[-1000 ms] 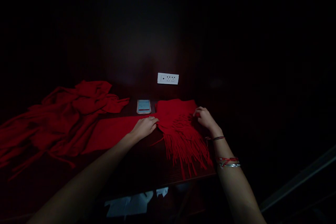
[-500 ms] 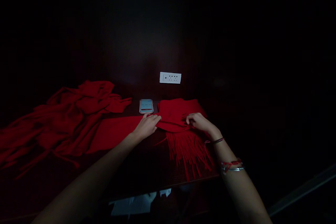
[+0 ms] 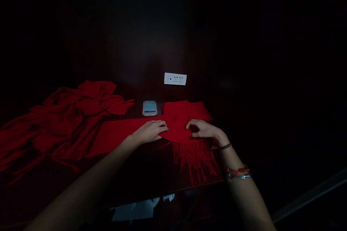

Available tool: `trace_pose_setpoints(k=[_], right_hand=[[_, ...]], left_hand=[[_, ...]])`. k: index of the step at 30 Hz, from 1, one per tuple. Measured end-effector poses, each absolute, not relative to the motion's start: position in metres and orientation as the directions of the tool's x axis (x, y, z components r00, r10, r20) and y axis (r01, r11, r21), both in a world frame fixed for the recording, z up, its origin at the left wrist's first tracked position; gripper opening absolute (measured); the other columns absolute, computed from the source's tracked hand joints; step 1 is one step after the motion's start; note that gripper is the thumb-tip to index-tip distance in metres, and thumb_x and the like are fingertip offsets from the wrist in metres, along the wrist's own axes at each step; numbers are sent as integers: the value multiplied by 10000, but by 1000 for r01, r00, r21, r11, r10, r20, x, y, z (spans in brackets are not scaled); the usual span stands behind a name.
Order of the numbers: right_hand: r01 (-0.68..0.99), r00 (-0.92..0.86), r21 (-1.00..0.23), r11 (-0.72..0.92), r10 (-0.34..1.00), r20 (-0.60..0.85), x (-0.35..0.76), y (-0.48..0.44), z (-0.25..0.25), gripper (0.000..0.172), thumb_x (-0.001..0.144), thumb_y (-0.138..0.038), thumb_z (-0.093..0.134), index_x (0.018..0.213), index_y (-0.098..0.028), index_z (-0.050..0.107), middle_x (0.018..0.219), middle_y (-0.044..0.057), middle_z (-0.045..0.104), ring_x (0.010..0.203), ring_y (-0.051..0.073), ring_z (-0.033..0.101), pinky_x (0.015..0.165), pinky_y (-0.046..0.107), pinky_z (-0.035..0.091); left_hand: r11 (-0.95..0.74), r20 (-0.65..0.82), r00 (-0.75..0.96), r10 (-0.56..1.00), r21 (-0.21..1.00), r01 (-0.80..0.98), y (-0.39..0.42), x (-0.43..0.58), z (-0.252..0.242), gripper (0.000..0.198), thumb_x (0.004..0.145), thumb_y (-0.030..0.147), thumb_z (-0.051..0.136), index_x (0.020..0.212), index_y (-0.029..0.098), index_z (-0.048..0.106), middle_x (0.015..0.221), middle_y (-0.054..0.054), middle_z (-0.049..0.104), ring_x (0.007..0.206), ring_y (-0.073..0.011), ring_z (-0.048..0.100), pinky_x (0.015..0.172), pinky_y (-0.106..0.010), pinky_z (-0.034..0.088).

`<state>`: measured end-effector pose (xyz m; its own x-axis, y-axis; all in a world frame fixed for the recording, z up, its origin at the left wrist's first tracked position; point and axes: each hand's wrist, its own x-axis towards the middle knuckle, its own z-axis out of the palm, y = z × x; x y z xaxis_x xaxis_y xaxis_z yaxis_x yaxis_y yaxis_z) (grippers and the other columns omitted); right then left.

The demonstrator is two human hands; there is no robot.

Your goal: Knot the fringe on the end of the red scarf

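A red scarf with a fringed end [image 3: 187,126] lies partly folded on a dark table [image 3: 151,173]. Its fringe hangs toward the table's near edge. My left hand [image 3: 150,131] rests on the scarf's left edge, fingers curled and pinching the fabric. My right hand [image 3: 202,129] lies on the folded part just above the fringe, fingers bent and gripping the cloth. Bracelets sit on my right wrist. The two hands are close together over the fold.
A crumpled heap of more red scarves [image 3: 62,119] covers the table's left side. A phone [image 3: 150,108] lies near the back wall, below a white wall socket [image 3: 175,78]. White paper [image 3: 135,209] shows below the table edge. The surroundings are very dark.
My right hand has slid left and nearer across the scarf, drawing the fabric over the fringe toward my left hand. The left hand has barely shifted.
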<state>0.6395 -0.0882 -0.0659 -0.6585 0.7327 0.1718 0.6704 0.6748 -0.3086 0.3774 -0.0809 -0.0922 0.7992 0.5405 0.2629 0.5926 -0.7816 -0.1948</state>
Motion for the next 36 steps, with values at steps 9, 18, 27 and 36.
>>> trace_pose_setpoints(k=[9,18,27,36], right_hand=[[662,-570,-515,545,812,127,646,-87,-69,199,716,-269,514,858,-134,549,818,34,568,725,105,510,664,232,392],[840,-541,-131,527,834,-110,618,-100,-64,203,579,-175,629,767,-162,554,708,3,544,612,102,456,546,209,334],[732,-680,46,680,724,116,630,-104,-59,229,676,-47,433,813,-169,570,800,36,562,724,128,496,653,227,343],[954,-233,210,213,969,78,675,-162,-66,252,705,-63,393,745,-171,617,875,82,556,761,160,524,640,251,345]], left_hand=[[-754,285,785,550,-235,613,-82,378,-90,178,759,177,464,921,211,530,959,-36,539,869,-170,516,700,-246,394],[-708,275,758,592,-271,652,-85,382,-87,211,764,295,486,945,196,532,861,-43,577,806,-191,533,704,-287,393],[-835,325,821,469,-138,532,-92,391,-96,260,825,151,345,1005,226,516,950,-19,550,880,-140,510,750,-236,387],[-897,195,886,420,-54,438,-100,397,-94,149,759,175,457,860,213,560,834,-11,557,772,-143,530,670,-226,400]])
